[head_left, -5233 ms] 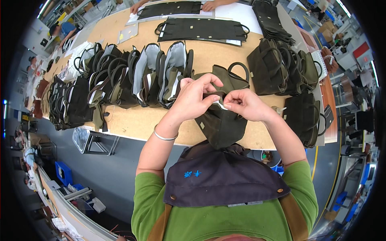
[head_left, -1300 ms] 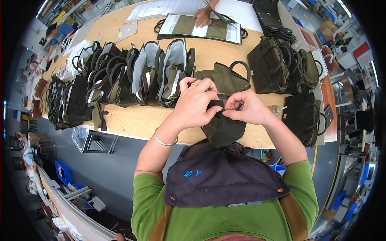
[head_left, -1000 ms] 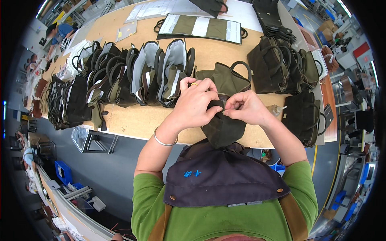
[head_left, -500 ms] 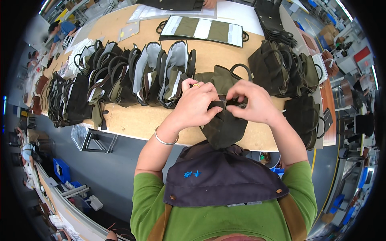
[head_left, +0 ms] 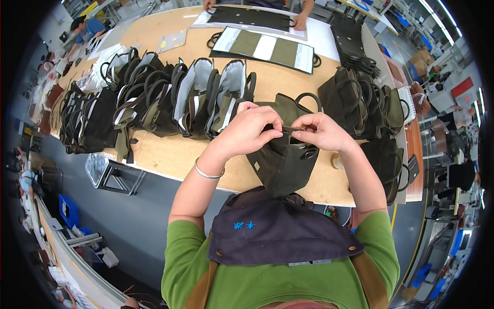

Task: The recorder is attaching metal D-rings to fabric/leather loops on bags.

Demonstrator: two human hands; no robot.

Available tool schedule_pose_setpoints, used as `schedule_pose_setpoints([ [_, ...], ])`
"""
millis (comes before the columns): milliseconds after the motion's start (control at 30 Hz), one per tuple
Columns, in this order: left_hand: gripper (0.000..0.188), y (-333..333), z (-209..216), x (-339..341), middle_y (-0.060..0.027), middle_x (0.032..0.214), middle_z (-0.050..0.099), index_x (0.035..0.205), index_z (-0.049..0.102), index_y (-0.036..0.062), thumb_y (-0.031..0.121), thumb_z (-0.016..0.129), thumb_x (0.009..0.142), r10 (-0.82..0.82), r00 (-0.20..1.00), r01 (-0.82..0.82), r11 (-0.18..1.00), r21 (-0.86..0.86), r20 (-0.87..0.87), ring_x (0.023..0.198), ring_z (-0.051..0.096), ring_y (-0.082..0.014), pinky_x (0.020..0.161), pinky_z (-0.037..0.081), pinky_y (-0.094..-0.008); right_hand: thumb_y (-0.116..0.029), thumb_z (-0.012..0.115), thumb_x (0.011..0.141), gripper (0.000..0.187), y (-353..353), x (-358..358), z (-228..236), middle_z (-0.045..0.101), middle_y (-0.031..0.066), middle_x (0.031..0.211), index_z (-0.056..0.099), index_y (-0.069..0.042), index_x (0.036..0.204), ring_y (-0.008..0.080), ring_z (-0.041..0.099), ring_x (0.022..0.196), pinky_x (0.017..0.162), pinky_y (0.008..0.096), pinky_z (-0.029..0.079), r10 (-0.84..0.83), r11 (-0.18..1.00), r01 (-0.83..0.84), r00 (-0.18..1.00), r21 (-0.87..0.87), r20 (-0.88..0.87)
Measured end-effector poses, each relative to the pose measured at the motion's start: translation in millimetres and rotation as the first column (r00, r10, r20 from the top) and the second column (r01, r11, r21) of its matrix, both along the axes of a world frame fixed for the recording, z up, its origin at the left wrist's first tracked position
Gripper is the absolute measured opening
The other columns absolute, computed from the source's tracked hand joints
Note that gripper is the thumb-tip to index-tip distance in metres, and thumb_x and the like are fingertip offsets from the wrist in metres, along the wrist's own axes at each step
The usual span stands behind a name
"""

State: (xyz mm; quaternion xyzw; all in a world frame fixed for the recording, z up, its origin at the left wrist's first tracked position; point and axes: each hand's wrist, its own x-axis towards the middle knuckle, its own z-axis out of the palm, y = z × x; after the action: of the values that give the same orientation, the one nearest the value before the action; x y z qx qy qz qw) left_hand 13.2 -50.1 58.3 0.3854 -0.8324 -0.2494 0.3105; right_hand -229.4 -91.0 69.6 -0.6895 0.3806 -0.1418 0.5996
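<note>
A dark olive handbag (head_left: 283, 167) stands in front of me at the table's near edge, with a looped handle (head_left: 309, 97) rising at its far side. A short stretch of metal-toothed zipper (head_left: 289, 128) shows along the bag's top edge, between my fingertips. My left hand (head_left: 253, 129) is closed, thumb and fingers pinching the zipper's left end. At the zipper's right end, my right hand (head_left: 320, 132) pinches it between thumb and fingers. The fingertips partly hide what they grip. Part of the bag's mouth lies behind my hands.
Dark bags with pale linings (head_left: 195, 87) stand in a row on the left. More dark bags (head_left: 355, 92) crowd the right side. Beyond lies a flat green-and-white panel (head_left: 270, 45). A co-worker's hands (head_left: 301, 19) rest at a dark panel (head_left: 247, 18) across the table (head_left: 177, 159).
My hands have drawn closer to the bag's top edge and the zipper now shows between them. The bag has turned somewhat. The co-worker's hands have come further into view.
</note>
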Motion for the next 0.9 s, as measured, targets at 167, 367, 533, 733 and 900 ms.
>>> schedule_pose_setpoints([
  [167,0.014,0,1,-1,-0.0011,0.08,0.064,0.084,0.063,0.01,0.022,0.069,0.088,0.024,0.997,-0.025,1.0,0.009,0.072,0.079,0.058,-0.0204,0.093,0.031,-0.0371,-0.012,0.07,0.09,0.014,2,0,-5,0.057,-0.0075,0.071,0.07,-0.002,0.099,0.0002,0.044,0.063,0.056,0.02,0.037,-0.012,1.0,0.012,1.0,-0.027,0.009],
  [367,0.016,-1,1,-4,-0.0026,0.078,0.063,0.082,0.063,0.0104,0.024,0.069,0.087,0.042,0.996,-0.042,0.999,0.001,0.08,0.076,0.056,-0.0215,0.092,0.031,-0.0371,-0.008,0.069,0.09,0.012,4,2,-8,0.059,-0.0061,0.072,0.07,-0.001,0.098,0.0021,0.047,0.064,0.059,0.0209,0.04,-0.01,0.998,0.014,0.997,-0.065,0.072],
  [533,0.017,0,3,-4,-0.0029,0.078,0.063,0.082,0.063,0.0108,0.025,0.069,0.087,0.054,0.993,-0.055,0.998,0.012,0.103,0.077,0.056,-0.0215,0.092,0.03,-0.037,-0.006,0.068,0.09,0.009,6,5,-3,0.059,-0.0044,0.073,0.069,0.0,0.096,0.0032,0.048,0.065,0.059,0.0217,0.041,-0.004,0.996,0.012,0.996,-0.09,0.085],
  [733,0.017,0,3,-4,-0.0019,0.079,0.062,0.081,0.062,0.0113,0.025,0.07,0.087,0.048,0.996,-0.049,0.999,0.006,0.075,0.076,0.055,-0.0207,0.09,0.029,-0.0363,-0.006,0.069,0.088,0.006,7,7,-4,0.057,-0.0043,0.073,0.069,0.0,0.091,0.0027,0.048,0.066,0.058,0.0214,0.04,-0.016,0.991,0.029,0.995,-0.13,0.102],
  [900,0.016,0,5,-2,0.0002,0.078,0.061,0.08,0.062,0.0126,0.025,0.071,0.086,0.031,0.999,-0.032,0.999,0.027,0.038,0.075,0.052,-0.0181,0.089,0.028,-0.0348,-0.007,0.069,0.089,0.007,9,8,-5,0.055,-0.0051,0.071,0.068,0.0,0.09,0.0021,0.047,0.065,0.056,0.0216,0.039,-0.036,0.992,0.05,0.993,-0.119,0.115],
])
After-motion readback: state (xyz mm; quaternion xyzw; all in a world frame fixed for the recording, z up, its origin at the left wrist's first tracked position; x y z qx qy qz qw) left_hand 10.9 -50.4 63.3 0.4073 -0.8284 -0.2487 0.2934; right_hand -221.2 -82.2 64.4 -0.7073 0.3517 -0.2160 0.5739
